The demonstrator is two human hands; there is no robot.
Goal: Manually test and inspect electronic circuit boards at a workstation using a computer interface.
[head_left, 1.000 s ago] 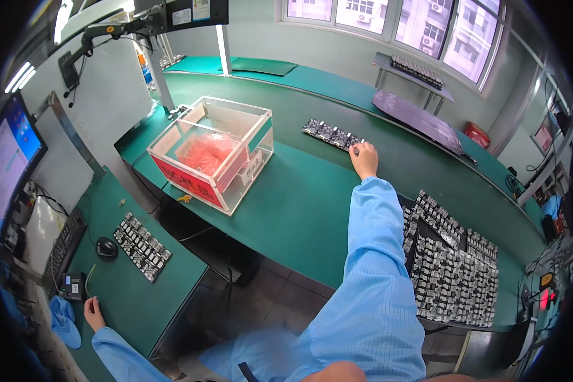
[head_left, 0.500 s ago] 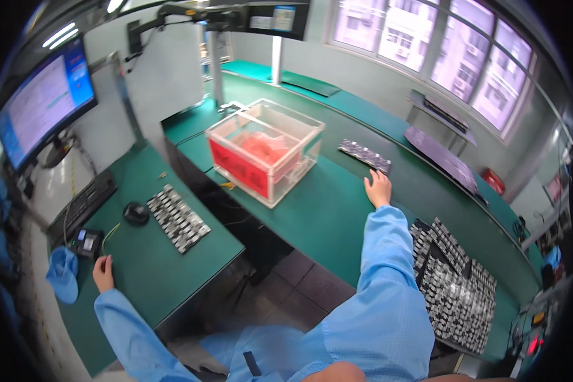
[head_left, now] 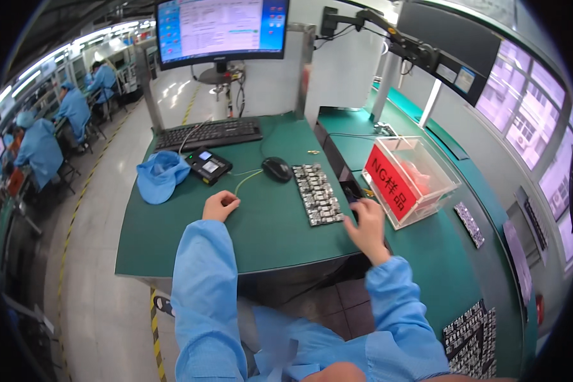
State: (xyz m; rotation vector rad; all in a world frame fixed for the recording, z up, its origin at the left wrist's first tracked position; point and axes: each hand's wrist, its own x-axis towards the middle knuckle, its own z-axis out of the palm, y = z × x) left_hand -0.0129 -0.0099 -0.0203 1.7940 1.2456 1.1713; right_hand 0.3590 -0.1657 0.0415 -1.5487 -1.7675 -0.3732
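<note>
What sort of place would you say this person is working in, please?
Most likely an electronics assembly or inspection line: a tray of small circuit boards on a green workbench, a monitor, and other workers in blue smocks.

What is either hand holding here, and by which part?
Nothing is clearly held. The left hand rests loosely closed on the green table. The right hand reaches the near end of the tray of small parts; whether its fingers grip it cannot be told.

Left hand [head_left: 220, 205] loosely curled into a fist, knuckles up, arm extended forward in a light-blue sleeve. Right hand [head_left: 368, 223] reaching forward, fingers [head_left: 361, 205] spread and bent downward.
</note>
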